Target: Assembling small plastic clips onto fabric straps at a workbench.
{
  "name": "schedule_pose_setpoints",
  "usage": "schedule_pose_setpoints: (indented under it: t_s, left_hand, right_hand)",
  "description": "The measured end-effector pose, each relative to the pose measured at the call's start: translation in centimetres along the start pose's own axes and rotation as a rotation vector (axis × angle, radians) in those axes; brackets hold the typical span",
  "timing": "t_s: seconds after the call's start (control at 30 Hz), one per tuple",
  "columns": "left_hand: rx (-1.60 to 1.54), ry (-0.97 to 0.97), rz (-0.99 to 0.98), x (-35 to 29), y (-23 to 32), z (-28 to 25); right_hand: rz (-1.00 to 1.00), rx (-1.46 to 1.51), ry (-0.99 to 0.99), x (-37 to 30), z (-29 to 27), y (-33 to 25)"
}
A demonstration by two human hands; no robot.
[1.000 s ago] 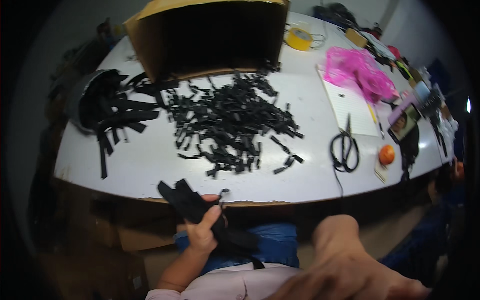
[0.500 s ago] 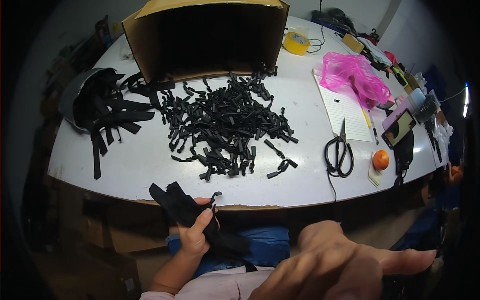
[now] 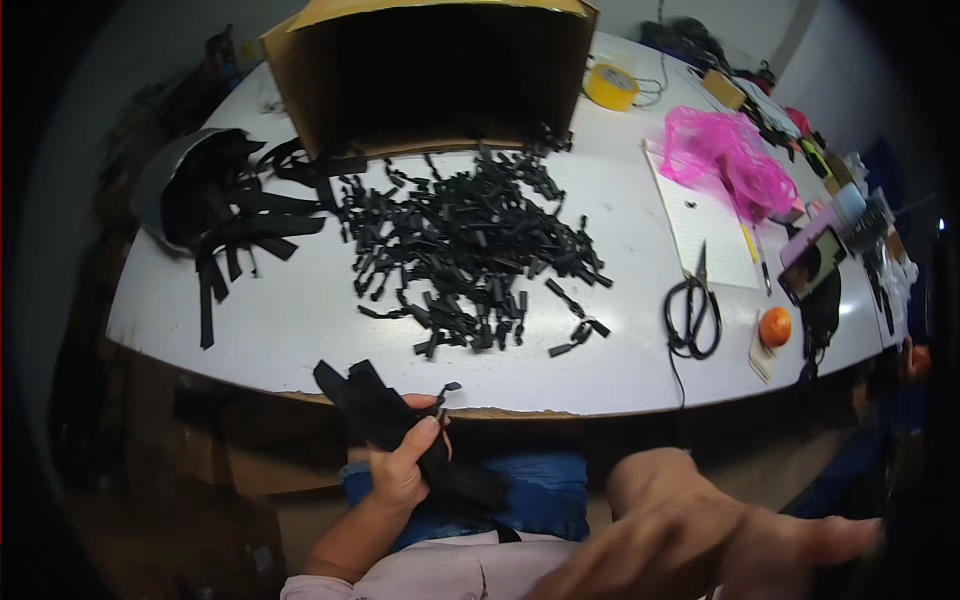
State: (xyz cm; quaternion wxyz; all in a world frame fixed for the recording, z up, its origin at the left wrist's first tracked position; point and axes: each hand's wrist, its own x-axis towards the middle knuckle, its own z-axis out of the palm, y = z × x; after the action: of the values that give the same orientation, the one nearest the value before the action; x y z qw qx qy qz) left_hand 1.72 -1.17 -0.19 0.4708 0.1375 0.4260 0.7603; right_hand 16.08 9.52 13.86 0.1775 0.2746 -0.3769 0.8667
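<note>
My left hand [image 3: 402, 472] is closed around a bundle of black fabric straps [image 3: 362, 402] just off the table's near edge, thumb on top. A small black piece with a thin neck [image 3: 449, 389] sticks up beside its fingertips; whether it is joined to the straps I cannot tell. Close to the camera at lower right, my right hand [image 3: 700, 530] is somewhat blurred. Its thumb stretches out to the right and nothing shows in it. On the white table [image 3: 620, 240] lies a large heap of small black plastic pieces [image 3: 470, 235], with a few loose ones at its right.
An open cardboard box [image 3: 285, 95] stands behind the heap. At left, a grey rounded container [image 3: 150, 205] spills black straps. Toward the right are yellow tape [image 3: 611, 88], a pink plastic bag [image 3: 725, 160], a lined notepad [image 3: 710, 245], black-handled scissors [image 3: 692, 315], an orange fruit [image 3: 775, 327] and a phone [image 3: 812, 265].
The whole view has shifted, so the table and its things sit slightly farther right. My left hand keeps its grip on the straps; my right hand stays low at the right, a little more blurred.
</note>
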Motion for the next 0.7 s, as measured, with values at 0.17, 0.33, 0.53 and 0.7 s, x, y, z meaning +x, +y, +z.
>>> schedule_pose_setpoints:
  t_s: [0.17,0.33,0.53,0.7]
  left_hand:
    - [0.061,-0.026,-0.028,0.4,-1.0,0.1]
    - [-0.002,-0.04,-0.09,0.2,-0.5,0.1]
    - [0.051,-0.052,-0.03,0.6,-0.8,-0.1]
    - [0.079,-0.075,-0.002,0.8,-1.3,0.0]
  right_hand:
    - [-0.119,-0.304,-0.17,-0.3,0.8,-1.2]
    - [-0.507,-0.811,-0.042,-0.9,2.6,0.1]
    - [-0.299,-0.99,-0.223,0.2,3.1,-1.5]
    - [0.349,-0.858,-0.148,1.5,6.8,-3.1]
